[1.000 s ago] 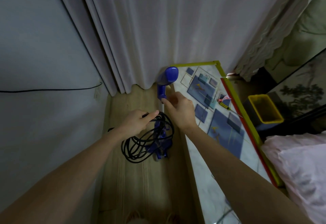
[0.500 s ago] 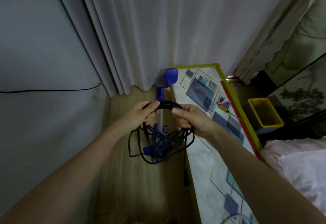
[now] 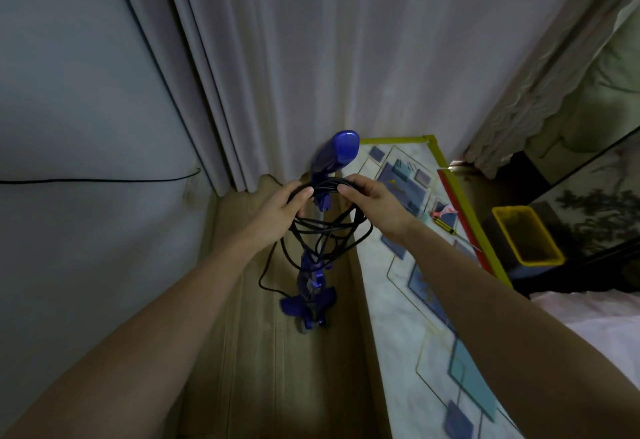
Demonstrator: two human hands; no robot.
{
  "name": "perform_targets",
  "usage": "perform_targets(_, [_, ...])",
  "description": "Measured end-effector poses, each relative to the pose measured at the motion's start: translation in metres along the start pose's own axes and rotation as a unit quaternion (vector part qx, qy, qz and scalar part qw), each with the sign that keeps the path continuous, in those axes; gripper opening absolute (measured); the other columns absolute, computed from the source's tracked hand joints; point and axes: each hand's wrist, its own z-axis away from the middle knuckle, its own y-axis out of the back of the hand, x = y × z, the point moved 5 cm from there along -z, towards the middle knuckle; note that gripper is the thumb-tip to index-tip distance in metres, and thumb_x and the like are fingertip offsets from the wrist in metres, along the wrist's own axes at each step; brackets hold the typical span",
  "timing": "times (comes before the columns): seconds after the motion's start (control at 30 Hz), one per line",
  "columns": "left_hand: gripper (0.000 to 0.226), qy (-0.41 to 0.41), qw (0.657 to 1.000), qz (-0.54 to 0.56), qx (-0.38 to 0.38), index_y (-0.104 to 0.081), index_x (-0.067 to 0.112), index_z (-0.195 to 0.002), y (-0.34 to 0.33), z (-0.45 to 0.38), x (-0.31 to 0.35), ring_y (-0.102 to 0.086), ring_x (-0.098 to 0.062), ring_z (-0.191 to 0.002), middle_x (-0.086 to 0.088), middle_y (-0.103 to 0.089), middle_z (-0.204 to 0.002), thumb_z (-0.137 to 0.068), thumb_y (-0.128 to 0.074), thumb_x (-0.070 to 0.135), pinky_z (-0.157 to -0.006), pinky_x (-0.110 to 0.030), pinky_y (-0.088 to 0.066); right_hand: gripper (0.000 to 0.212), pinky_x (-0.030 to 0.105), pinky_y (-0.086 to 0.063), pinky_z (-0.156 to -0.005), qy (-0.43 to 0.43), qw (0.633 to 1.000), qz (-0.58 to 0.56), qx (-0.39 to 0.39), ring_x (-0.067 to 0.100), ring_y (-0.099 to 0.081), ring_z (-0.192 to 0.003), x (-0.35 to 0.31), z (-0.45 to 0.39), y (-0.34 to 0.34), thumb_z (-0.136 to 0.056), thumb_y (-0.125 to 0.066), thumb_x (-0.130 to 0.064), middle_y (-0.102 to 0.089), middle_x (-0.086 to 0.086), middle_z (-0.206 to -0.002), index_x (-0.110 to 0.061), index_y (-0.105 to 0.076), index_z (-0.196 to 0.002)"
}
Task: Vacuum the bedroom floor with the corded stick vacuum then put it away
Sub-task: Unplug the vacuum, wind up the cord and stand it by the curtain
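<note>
While both hands [image 3: 325,203] grip coiled cord [image 3: 325,227], stick vacuum [image 3: 320,231] upright, handle topmost.

1. No legible text, label, brand, number or sign appears anywhere in the view.
2. The patterned mat [image 3: 412,303] bears only geometric shapes, without any readable characters.

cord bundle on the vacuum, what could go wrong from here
Both hands, left and right, hold the coiled cord at the vacuum handle. One loose loop hangs low near the floor on the left; it might slip free and uncoil. The vacuum stands upright in the narrow gap between the curtain and the patterned table, so tugging the cord could tip it over.
</note>
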Motion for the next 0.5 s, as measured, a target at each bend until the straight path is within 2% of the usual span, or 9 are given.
perform_targets(0.07, [0.022, -0.003, 1.000, -0.013, 0.016, -0.054, 0.024, -0.086, 0.001, -0.004, -0.004, -0.049, 0.001, -0.065, 0.002, -0.052, -0.073, -0.103, -0.041, 0.029, -0.067, -0.009, -0.039, 0.015, 0.010, -0.040, -0.062, 0.010, 1.000, 0.010, 0.015, 0.002, -0.049, -0.068, 0.002, -0.003, -0.003, -0.101, -0.048, -0.020, -0.053, -0.020, -0.067, -0.014, -0.062, -0.105])
perform_targets(0.17, [0.026, 0.005, 0.999, -0.035, 0.038, -0.056, 0.012, -0.101, 0.003, -0.009, -0.007, -0.050, 0.005, -0.062, 0.001, -0.053, -0.074, -0.103, -0.039, 0.031, -0.064, -0.007, -0.039, 0.015, 0.010, -0.039, -0.067, 0.029, 0.998, 0.037, 0.033, 0.000, -0.048, -0.068, 0.000, -0.007, -0.008, -0.102, -0.045, -0.022, -0.051, -0.010, -0.076, -0.015, -0.059, -0.102])
perform_targets(0.3, [0.023, -0.008, 0.997, -0.068, 0.046, -0.056, 0.013, -0.101, 0.003, -0.008, -0.004, -0.049, 0.003, -0.062, 0.007, -0.052, -0.071, -0.103, -0.040, 0.030, -0.060, -0.009, -0.038, 0.022, 0.016, -0.039, -0.073, 0.044, 0.993, 0.101, 0.030, 0.005, -0.052, -0.080, 0.005, -0.007, -0.016, -0.105, -0.038, -0.030, -0.056, -0.002, -0.089, -0.014, -0.053, -0.105])
perform_targets(0.4, [0.022, -0.026, 0.995, -0.088, 0.029, -0.056, 0.010, -0.103, -0.002, -0.004, -0.007, -0.051, 0.004, -0.065, 0.012, -0.052, -0.073, -0.102, -0.044, 0.028, -0.061, -0.010, -0.038, 0.022, 0.013, -0.038, -0.073, 0.035, 0.991, 0.131, 0.006, 0.009, -0.053, -0.084, 0.014, -0.003, -0.018, -0.105, -0.036, -0.031, -0.057, 0.001, -0.093, -0.015, -0.051, -0.106])
perform_targets(0.5, [0.013, -0.030, 0.996, -0.086, 0.024, -0.055, 0.021, -0.102, -0.007, 0.002, -0.014, -0.053, 0.010, -0.068, 0.014, -0.054, -0.074, -0.102, -0.044, 0.028, -0.063, -0.009, -0.038, 0.026, 0.023, -0.040, -0.074, 0.036, 0.985, 0.166, 0.008, 0.020, -0.056, -0.087, 0.020, -0.001, -0.019, -0.104, -0.037, -0.031, -0.060, 0.012, -0.097, -0.010, -0.052, -0.108])
